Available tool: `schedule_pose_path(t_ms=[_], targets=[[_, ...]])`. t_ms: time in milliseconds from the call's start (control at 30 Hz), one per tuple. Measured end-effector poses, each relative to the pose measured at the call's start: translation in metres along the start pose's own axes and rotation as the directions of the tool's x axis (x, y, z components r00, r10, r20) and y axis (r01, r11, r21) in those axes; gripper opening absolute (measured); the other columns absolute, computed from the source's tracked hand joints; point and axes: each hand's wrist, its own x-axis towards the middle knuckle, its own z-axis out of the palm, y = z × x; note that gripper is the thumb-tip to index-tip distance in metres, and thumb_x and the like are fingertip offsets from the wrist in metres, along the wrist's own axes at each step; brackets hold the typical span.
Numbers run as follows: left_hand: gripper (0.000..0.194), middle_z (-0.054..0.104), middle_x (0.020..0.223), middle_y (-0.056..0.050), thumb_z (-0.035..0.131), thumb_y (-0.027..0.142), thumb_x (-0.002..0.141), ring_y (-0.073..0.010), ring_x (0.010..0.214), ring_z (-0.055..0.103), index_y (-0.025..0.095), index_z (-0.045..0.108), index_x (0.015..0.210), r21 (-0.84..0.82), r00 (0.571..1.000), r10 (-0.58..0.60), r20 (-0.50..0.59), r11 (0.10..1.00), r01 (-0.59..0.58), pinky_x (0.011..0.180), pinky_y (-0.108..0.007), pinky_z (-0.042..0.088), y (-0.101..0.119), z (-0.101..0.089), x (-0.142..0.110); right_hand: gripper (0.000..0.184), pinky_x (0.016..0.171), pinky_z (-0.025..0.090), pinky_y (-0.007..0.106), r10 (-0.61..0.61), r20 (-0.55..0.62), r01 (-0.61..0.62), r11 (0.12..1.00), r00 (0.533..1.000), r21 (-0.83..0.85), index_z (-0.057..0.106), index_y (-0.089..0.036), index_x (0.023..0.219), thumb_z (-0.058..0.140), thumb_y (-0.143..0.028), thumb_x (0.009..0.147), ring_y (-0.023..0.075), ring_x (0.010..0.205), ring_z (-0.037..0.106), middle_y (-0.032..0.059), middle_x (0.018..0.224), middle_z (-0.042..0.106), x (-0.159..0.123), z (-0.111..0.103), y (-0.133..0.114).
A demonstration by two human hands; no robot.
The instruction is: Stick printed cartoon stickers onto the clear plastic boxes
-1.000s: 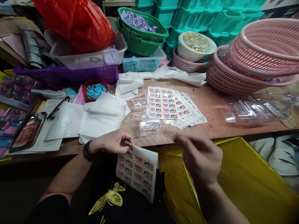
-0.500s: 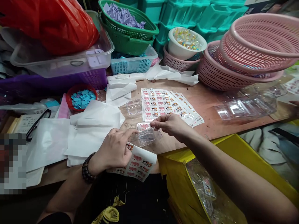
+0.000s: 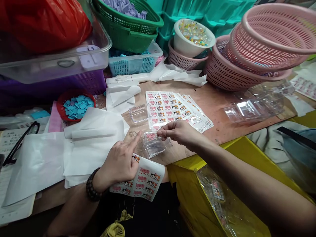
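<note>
My left hand (image 3: 120,161) grips a curled sticker sheet (image 3: 143,181) with cat pictures at the table's front edge, its index finger stretched out to touch a small clear plastic box (image 3: 154,144). My right hand (image 3: 179,131) pinches a single sticker (image 3: 150,135) and holds it on the top of that box. A fanned pile of the same sticker sheets (image 3: 175,108) lies just behind, with a second clear box (image 3: 139,113) at its left.
White backing papers (image 3: 93,141) cover the left of the table. A red dish of blue tiles (image 3: 75,105), stacked pink baskets (image 3: 259,49), a white bowl (image 3: 194,36), green baskets (image 3: 128,23), clear trays (image 3: 256,105) and a yellow bin (image 3: 237,184) with finished boxes surround the spot.
My right hand came up from the yellow bin to the clear box with a sticker. My left hand moved the sheet up to the table edge and put its index finger to the box.
</note>
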Motion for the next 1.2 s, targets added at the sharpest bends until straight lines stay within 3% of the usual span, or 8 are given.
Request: schedule_pose_path(t_ms=[400, 700, 833, 933, 1100, 1167, 1200], targets=[[0.094, 0.063, 0.074, -0.003, 0.046, 0.013, 0.065, -0.0211, 0.065, 0.056, 0.010, 0.027, 0.157, -0.025, 1.000, -0.004, 0.009, 1.000, 0.004, 0.072, -0.040, 0.049, -0.002, 0.003, 0.003, 0.024, 0.044, 0.012, 0.027, 0.012, 0.007, -0.012, 1.000, 1.000, 0.028, 0.064, -0.018, 0.053, 0.080, -0.028, 0.068, 0.0055, 0.043, 0.026, -0.0021, 0.048, 0.057, -0.001, 0.000, -0.001], [0.091, 0.063, 0.073, 0.000, 0.047, 0.012, 0.066, -0.0210, 0.070, 0.059, 0.024, 0.035, 0.155, -0.022, 0.998, 0.043, 0.054, 0.999, -0.041, 0.078, -0.040, 0.050, 0.001, 0.007, 0.007, 0.024, 0.045, 0.020, 0.027, -0.040, 0.019, 0.041, 0.998, 0.999, -0.039, 0.067, -0.018, 0.057, 0.083, -0.035, 0.063, 0.0066, 0.044, 0.031, -0.0009, 0.052, 0.061, 0.006, -0.003, 0.004], [0.091, 0.067, 0.076, -0.001, 0.048, 0.011, 0.066, -0.0227, 0.074, 0.062, 0.027, 0.035, 0.155, 0.028, 0.997, 0.017, 0.074, 0.999, -0.019, 0.078, -0.040, 0.050, 0.003, 0.005, 0.008, 0.026, 0.051, 0.032, 0.027, -0.182, 0.016, 0.182, 0.969, 0.983, -0.168, 0.067, -0.018, 0.059, 0.080, -0.038, 0.068, 0.0096, 0.051, 0.047, 0.0013, 0.057, 0.065, 0.008, 0.001, 0.008], [0.090, 0.069, 0.081, -0.002, 0.049, 0.012, 0.067, -0.0241, 0.078, 0.063, 0.028, 0.035, 0.155, 0.093, 0.997, -0.002, 0.076, 0.996, -0.005, 0.078, -0.040, 0.049, 0.005, 0.004, 0.008, 0.027, 0.054, 0.035, 0.027, -0.272, -0.007, 0.248, 0.888, 0.962, -0.389, 0.065, -0.018, 0.062, 0.076, -0.040, 0.075, 0.0118, 0.054, 0.051, 0.0017, 0.059, 0.064, 0.006, 0.006, 0.007], [0.088, 0.069, 0.081, -0.002, 0.048, 0.013, 0.069, -0.0227, 0.075, 0.062, 0.027, 0.036, 0.155, 0.116, 0.996, -0.015, 0.084, 0.993, 0.005, 0.078, -0.039, 0.049, 0.006, 0.001, 0.008, 0.038, 0.056, 0.033, 0.030, -0.379, -0.179, 0.119, 0.643, 0.908, -0.757, 0.064, -0.019, 0.080, 0.077, -0.053, 0.074, 0.0202, 0.063, 0.056, 0.0066, 0.067, 0.063, -0.001, -0.010, 0.010], [0.086, 0.068, 0.079, -0.001, 0.048, 0.013, 0.070, -0.0217, 0.071, 0.060, 0.027, 0.036, 0.154, 0.082, 0.996, -0.007, 0.089, 0.997, 0.000, 0.078, -0.038, 0.050, 0.005, 0.000, 0.008, 0.041, 0.056, 0.034, 0.031, -0.388, -0.242, 0.078, 0.651, 0.889, -0.755, 0.061, -0.019, 0.085, 0.075, -0.055, 0.074, 0.0212, 0.063, 0.056, 0.0068, 0.068, 0.062, -0.006, -0.024, 0.023], [0.086, 0.067, 0.077, -0.001, 0.047, 0.014, 0.070, -0.0212, 0.069, 0.059, 0.027, 0.036, 0.155, 0.060, 0.995, 0.001, 0.097, 0.998, -0.007, 0.077, -0.038, 0.050, 0.004, -0.001, 0.009, 0.039, 0.056, 0.036, 0.031, -0.372, -0.217, 0.112, 0.691, 0.903, -0.714, 0.060, -0.019, 0.086, 0.072, -0.055, 0.077, 0.0204, 0.063, 0.055, 0.0061, 0.069, 0.062, -0.009, -0.030, 0.031]])
